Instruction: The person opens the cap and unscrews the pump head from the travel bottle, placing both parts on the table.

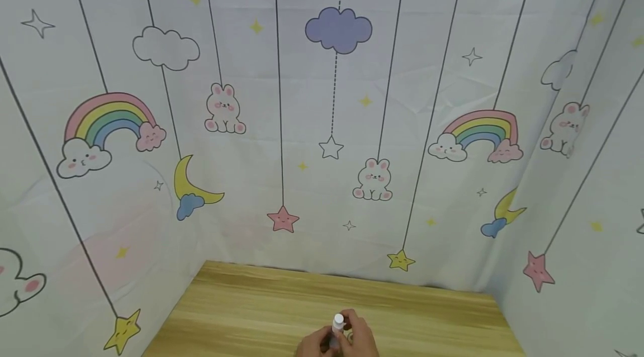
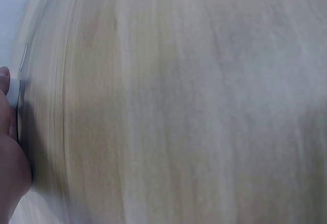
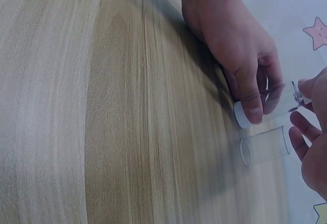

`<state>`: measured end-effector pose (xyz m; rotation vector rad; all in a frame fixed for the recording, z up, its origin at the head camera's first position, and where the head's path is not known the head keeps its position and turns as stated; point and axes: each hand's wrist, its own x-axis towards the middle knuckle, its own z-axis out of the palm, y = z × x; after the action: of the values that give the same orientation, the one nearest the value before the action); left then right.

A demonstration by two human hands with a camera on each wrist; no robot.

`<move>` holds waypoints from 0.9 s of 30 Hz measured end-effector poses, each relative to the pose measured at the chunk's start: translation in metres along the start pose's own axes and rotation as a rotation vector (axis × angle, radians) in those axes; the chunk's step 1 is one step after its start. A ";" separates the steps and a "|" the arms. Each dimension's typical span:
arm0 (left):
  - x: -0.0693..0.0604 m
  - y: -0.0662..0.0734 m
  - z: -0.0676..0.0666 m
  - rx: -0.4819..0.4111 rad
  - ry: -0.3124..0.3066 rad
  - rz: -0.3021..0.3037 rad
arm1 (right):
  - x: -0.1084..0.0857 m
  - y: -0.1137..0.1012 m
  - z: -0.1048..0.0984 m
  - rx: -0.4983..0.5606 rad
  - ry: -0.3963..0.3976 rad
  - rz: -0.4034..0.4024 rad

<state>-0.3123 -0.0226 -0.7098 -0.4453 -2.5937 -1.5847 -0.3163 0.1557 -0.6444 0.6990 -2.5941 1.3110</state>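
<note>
A small clear bottle [image 3: 278, 104] with a white base [image 3: 242, 114] stands upright at the table's near edge. My left hand [image 1: 314, 343] grips it low down, thumb and fingers curled round the body. In the head view its white top [image 1: 339, 320] points up between both hands. My right hand [image 1: 361, 334] has its thumb and fingers round the upper part, beside that top; the exact contact is partly hidden. A separate clear cylinder [image 3: 268, 145] stands next to the bottle, below the right hand's fingers. At the left wrist view's edge, part of the left hand [image 2: 13, 163] shows.
The wood-grain table [image 1: 251, 301] meets a pale fabric backdrop [image 1: 241, 178] at the back and on both sides. The backdrop carries printed rainbows, rabbits, stars and clouds.
</note>
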 end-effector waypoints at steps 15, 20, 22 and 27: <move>0.002 -0.002 0.000 0.039 0.011 -0.013 | 0.001 0.002 -0.001 0.035 -0.028 0.018; 0.003 -0.003 0.000 0.055 0.018 0.003 | 0.000 0.002 -0.001 0.044 -0.021 0.016; 0.003 -0.003 0.000 0.060 0.017 0.006 | 0.000 0.002 -0.001 0.043 -0.017 0.012; 0.003 -0.003 -0.001 0.057 0.006 0.006 | 0.002 0.001 -0.003 0.054 -0.026 0.010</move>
<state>-0.3160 -0.0236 -0.7110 -0.4436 -2.6231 -1.5030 -0.3185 0.1584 -0.6430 0.7172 -2.5953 1.3888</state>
